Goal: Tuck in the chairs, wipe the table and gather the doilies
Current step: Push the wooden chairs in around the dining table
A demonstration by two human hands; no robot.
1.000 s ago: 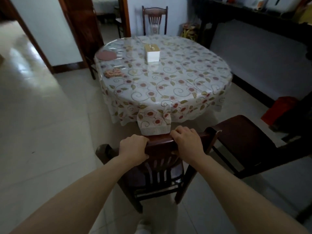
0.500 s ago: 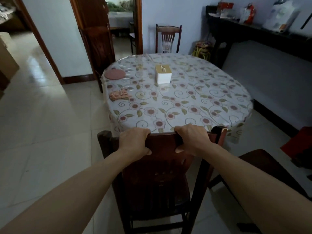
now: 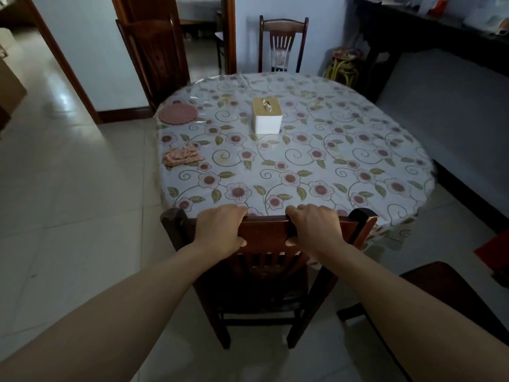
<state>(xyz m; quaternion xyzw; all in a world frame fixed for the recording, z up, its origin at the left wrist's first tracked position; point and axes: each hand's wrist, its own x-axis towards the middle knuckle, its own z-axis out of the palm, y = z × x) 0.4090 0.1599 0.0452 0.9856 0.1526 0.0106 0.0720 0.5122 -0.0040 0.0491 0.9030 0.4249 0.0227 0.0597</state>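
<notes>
Dark wood chair stands at the near edge of the round bench, its top rail level with the flowered cloth. The left hand and right hand each wrap that rail, fingers curled over the top, thumbs behind. To finish well, push evenly with both hands, keeping the chair square so its legs slide straight under. A round pink doily and crumpled pink cloth lie far left, beside a white tissue box. Another chair waits near right.
</notes>
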